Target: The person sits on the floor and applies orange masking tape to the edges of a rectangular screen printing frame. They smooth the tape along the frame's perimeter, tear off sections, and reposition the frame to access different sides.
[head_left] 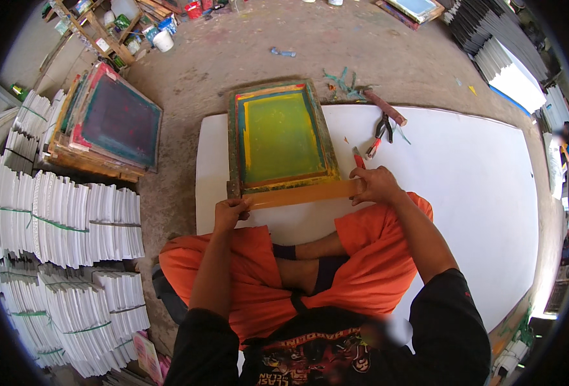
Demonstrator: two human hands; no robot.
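A strip of brown adhesive tape (307,194) is stretched between my hands along the near edge of a screen-printing frame (279,138) with yellow-green mesh. My left hand (231,213) pinches the tape's left end by the frame's near left corner. At the other end, my right hand (380,184) grips the tape near the frame's right corner. Whether the tape touches the frame, I cannot tell. Just beyond my right hand lies a red-handled knife (359,158). Farther off are a black-and-red hand tool (380,134) and a brown rod (385,107).
The frame lies partly on a large white board (484,193) on the floor, where I sit cross-legged. Tied bundles of white sheets (65,219) are piled at left, below stacked screen frames (117,116). Green strands (342,80) and a small bottle (283,52) lie farther away.
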